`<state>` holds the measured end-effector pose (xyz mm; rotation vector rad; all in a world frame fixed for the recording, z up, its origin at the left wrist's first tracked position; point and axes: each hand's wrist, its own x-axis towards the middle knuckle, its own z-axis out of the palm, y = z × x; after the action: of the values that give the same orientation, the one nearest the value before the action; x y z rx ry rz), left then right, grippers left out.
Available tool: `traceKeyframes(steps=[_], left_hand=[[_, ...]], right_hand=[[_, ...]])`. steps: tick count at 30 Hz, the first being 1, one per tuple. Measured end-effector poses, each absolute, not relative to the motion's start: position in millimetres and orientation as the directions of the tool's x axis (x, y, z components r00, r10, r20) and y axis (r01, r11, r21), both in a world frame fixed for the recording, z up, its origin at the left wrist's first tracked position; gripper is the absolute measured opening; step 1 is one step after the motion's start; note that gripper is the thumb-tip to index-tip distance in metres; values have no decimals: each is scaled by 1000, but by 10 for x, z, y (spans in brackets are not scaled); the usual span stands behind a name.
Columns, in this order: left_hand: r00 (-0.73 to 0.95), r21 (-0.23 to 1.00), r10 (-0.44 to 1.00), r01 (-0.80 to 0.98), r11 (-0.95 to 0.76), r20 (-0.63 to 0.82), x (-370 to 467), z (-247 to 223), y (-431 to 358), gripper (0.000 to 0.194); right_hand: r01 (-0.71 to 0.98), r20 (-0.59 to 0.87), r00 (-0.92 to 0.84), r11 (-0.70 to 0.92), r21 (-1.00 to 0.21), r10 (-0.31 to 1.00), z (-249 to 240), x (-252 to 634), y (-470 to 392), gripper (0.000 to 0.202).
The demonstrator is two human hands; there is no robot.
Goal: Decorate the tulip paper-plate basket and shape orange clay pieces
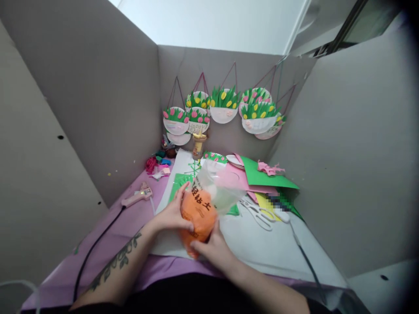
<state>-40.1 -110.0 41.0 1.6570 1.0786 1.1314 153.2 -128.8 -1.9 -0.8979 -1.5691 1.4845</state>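
Observation:
A clear plastic bag of orange modelling clay point(199, 213), printed with dark characters, is held up over the front of the table. My left hand point(173, 211) grips its left side, thumb across the front. At its lower right, my right hand point(214, 244) holds the bag with the thumb on the bottom edge. The loose, see-through top of the bag point(225, 187) leans to the right. Behind it, partly covered, lie green sheets point(178, 183) on a white paper point(258, 248).
A pink glue gun point(137, 197) with a black cord lies left. White scissors point(258, 213) and a white corded tool point(282, 214) are right, near pink and green card point(262, 174). Paper flower baskets point(224, 114) hang on the grey back wall; a brown cup-shaped object point(198, 146) stands below.

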Motion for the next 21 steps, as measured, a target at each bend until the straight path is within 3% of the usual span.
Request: traceKeyframes(steps=[3, 6, 9, 12, 15, 18, 21], left_hand=[[123, 933, 940, 137, -333, 318, -471, 549, -1088, 124], [150, 938, 933, 72, -340, 326, -597, 710, -1065, 109], [182, 956, 943, 45, -290, 278, -590, 760, -995, 110], [125, 961, 955, -99, -257, 268, -439, 705, -927, 110], [48, 923, 963, -301, -239, 265, -311, 662, -921, 96], [-47, 893, 970, -381, -240, 240, -303, 680, -963, 83], [-119, 883, 966, -392, -257, 228, -349, 706, -994, 81]], right_hand=[[-255, 136, -373, 40, -966, 918, 192, 1459, -1150, 91], [-474, 228, -391, 17, -880, 892, 469, 1532, -929, 72], [-485, 265, -456, 13, -874, 850, 647, 1612, -752, 62], [-409, 352, -402, 178, -895, 845, 719, 1661, -644, 55], [-235, 473, -277, 419, -877, 836, 745, 1761, -598, 52], [4, 534, -355, 572, -820, 767, 807, 1919, -623, 44], [259, 571, -414, 693, -673, 709, 921, 2031, -685, 22]])
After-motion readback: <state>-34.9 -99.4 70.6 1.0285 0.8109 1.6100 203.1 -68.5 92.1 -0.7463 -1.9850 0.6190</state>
